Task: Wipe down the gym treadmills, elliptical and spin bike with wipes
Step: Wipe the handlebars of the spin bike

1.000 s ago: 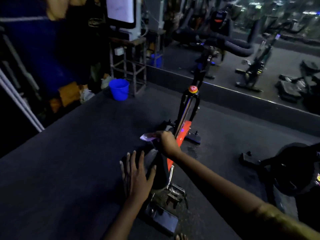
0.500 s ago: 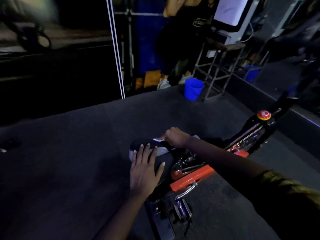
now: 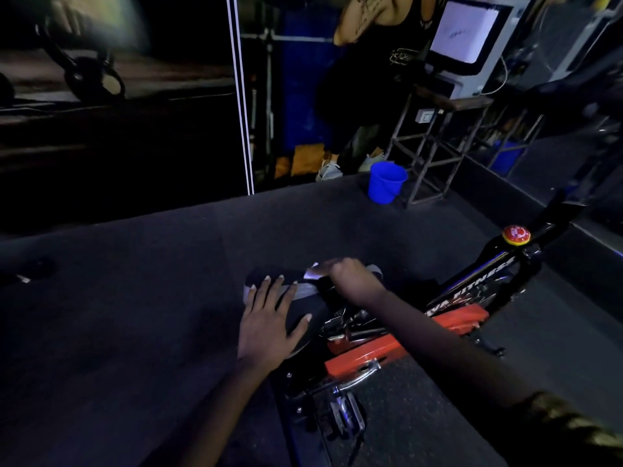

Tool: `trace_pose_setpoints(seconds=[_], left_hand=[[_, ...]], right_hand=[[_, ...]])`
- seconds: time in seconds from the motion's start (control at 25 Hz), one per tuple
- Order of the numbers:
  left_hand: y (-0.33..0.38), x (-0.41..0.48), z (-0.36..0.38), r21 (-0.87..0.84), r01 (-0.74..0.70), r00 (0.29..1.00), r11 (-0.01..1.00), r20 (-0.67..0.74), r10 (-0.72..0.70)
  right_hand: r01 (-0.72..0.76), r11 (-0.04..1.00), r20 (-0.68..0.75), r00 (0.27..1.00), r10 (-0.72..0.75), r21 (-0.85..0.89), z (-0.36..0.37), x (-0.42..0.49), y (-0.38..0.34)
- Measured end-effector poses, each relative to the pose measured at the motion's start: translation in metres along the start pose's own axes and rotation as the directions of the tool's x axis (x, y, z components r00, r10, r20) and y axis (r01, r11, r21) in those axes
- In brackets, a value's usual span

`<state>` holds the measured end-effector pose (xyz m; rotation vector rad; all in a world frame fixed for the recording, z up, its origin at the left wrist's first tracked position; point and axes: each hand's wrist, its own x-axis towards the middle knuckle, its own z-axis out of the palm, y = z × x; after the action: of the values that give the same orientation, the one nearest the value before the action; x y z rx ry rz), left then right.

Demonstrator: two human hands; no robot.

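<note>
A black and orange spin bike [image 3: 404, 345] stands on the dark floor right below me. Its black saddle [image 3: 303, 318] has a grey stripe. My left hand [image 3: 269, 325] lies flat on the saddle with the fingers spread. My right hand [image 3: 350, 278] grips a pale wipe [image 3: 312, 274] and presses it on the far end of the saddle. A red knob [image 3: 515, 234] sits on the frame at the right. The light is dim.
A blue bucket [image 3: 386, 183] stands on the floor beyond the bike, beside a metal stand [image 3: 438, 146] that carries a lit screen [image 3: 463, 32]. A person in dark clothes [image 3: 374, 79] stands behind the bucket. A white-edged dark panel [image 3: 241, 96] rises at the left.
My view has swung left and the bike now lies to my right. My right hand with the wipe has stayed at the saddle's far end; the left hand still rests on the saddle.
</note>
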<state>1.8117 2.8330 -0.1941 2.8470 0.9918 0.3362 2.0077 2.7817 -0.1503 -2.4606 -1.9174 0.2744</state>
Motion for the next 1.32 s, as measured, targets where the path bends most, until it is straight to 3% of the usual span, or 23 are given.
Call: trace_pose_setpoints(seconds=[0.12, 0.24, 0.32, 0.4, 0.48, 0.52, 0.6, 0.68, 0.72, 0.8, 0.84, 0.88, 0.96, 1.08, 1.16, 1.24, 1.32], left_hand=[[0.0, 0.002, 0.0, 0.022, -0.033, 0.999, 0.999, -0.033, 0.034], [0.008, 0.019, -0.003, 0.028, -0.127, 0.992, 0.992, -0.025, 0.128], [0.013, 0.031, -0.002, 0.048, -0.19, 0.982, 0.981, 0.023, 0.189], [0.015, 0.035, -0.001, 0.071, -0.179, 0.981, 0.981, 0.081, 0.174], [0.014, 0.035, 0.001, 0.066, -0.15, 0.985, 0.987, 0.098, 0.143], [0.015, 0.034, 0.002, 0.064, -0.143, 0.985, 0.988, 0.106, 0.135], [0.017, 0.034, 0.002, 0.064, -0.147, 0.984, 0.987, 0.109, 0.14], [0.019, 0.036, 0.001, 0.072, -0.14, 0.982, 0.987, 0.135, 0.13], [0.019, 0.036, 0.002, 0.072, -0.139, 0.982, 0.988, 0.139, 0.128], [0.016, 0.037, 0.005, 0.067, -0.151, 0.981, 0.986, 0.131, 0.141], [0.016, 0.037, 0.004, 0.055, -0.155, 0.979, 0.986, 0.14, 0.146], [0.016, 0.038, 0.004, 0.041, -0.163, 0.977, 0.986, 0.143, 0.155], [0.017, 0.037, 0.002, 0.011, -0.184, 0.974, 0.983, 0.134, 0.181], [0.008, 0.041, 0.001, -0.022, -0.243, 0.958, 0.97, 0.15, 0.243], [-0.002, 0.04, 0.0, 0.01, -0.299, 0.947, 0.954, 0.124, 0.296], [-0.011, 0.038, 0.004, 0.003, -0.304, 0.949, 0.953, 0.09, 0.302], [-0.012, 0.037, 0.004, -0.026, -0.273, 0.957, 0.962, 0.096, 0.274]], right_hand=[[0.131, 0.985, -0.139, 0.984, -0.115, 0.111, 0.006, -0.024, -0.009], [0.102, 0.995, -0.25, 0.963, -0.1, -0.003, 0.004, -0.039, 0.03], [0.092, 0.995, -0.291, 0.953, -0.082, 0.023, 0.003, -0.046, 0.047], [0.041, 0.987, -0.329, 0.944, 0.013, 0.157, -0.001, -0.052, 0.055], [-0.134, 0.936, -0.364, 0.896, 0.255, 0.325, 0.003, -0.055, 0.053], [-0.251, 0.875, -0.383, 0.824, 0.417, 0.414, 0.008, -0.057, 0.047], [-0.384, 0.668, -0.37, 0.608, 0.702, 0.638, 0.023, -0.059, 0.024], [-0.294, 0.41, -0.268, 0.421, 0.866, 0.863, 0.038, -0.06, -0.006], [-0.198, 0.263, -0.172, 0.384, 0.907, 0.944, 0.044, -0.058, -0.02], [-0.115, 0.017, 0.036, 0.444, 0.895, 0.993, 0.057, -0.055, -0.046], [-0.161, 0.015, 0.065, 0.478, 0.876, 0.987, 0.063, -0.056, -0.059], [-0.232, 0.108, 0.025, 0.506, 0.862, 0.967, 0.067, -0.059, -0.07], [-0.218, 0.319, -0.154, 0.55, 0.821, 0.922, 0.067, -0.07, -0.088], [-0.197, 0.593, -0.445, 0.491, 0.749, 0.781, 0.063, -0.077, -0.078], [-0.285, 0.671, -0.504, 0.479, 0.718, 0.685, 0.046, -0.064, -0.049], [-0.412, 0.765, -0.503, 0.582, 0.638, 0.495, 0.03, -0.052, -0.032], [-0.486, 0.813, -0.5, 0.642, 0.581, 0.32, 0.03, -0.05, -0.033]])
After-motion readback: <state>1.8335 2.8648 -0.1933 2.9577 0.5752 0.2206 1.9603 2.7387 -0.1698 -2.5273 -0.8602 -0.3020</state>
